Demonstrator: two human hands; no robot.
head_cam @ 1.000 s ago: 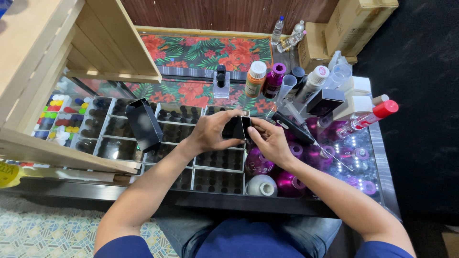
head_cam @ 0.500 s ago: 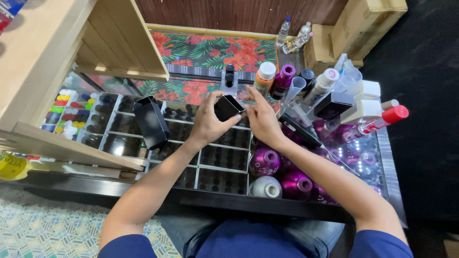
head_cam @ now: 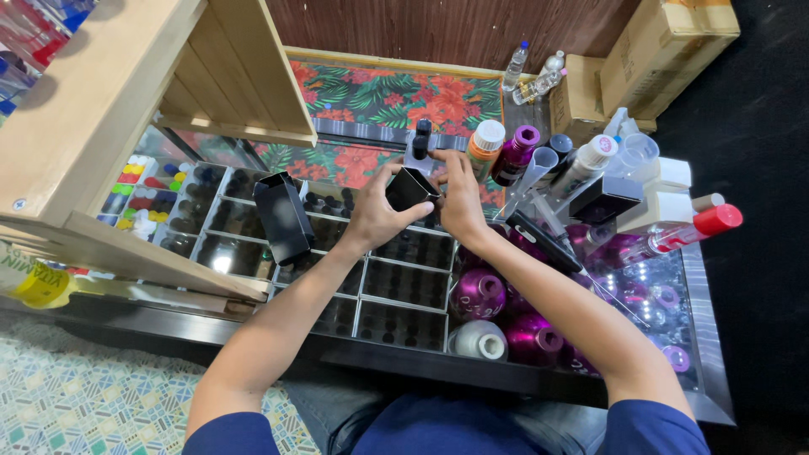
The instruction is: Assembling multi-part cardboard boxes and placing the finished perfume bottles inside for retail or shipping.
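A small black box [head_cam: 410,188] is held over the glass counter between both hands. My left hand [head_cam: 375,215] grips its left and lower side, fingers wrapped around it. My right hand [head_cam: 459,198] holds its right side, with the fingers reaching over the top edge. Just beyond the box stands a small clear bottle with a black cap [head_cam: 420,143]. A second, taller black box [head_cam: 284,216] stands upright on the counter to the left of my left hand.
Glass counter [head_cam: 396,282] over compartments of small bottles. Orange-capped bottle [head_cam: 484,147], purple bottle [head_cam: 515,154], red-capped spray [head_cam: 691,232], and purple and white canisters [head_cam: 497,320] crowd the right. Wooden shelf [head_cam: 126,126] at left, cardboard cartons [head_cam: 649,50] at back right.
Both hands have lifted the black box up and away from me, toward the small black-capped bottle. The view has shifted slightly.
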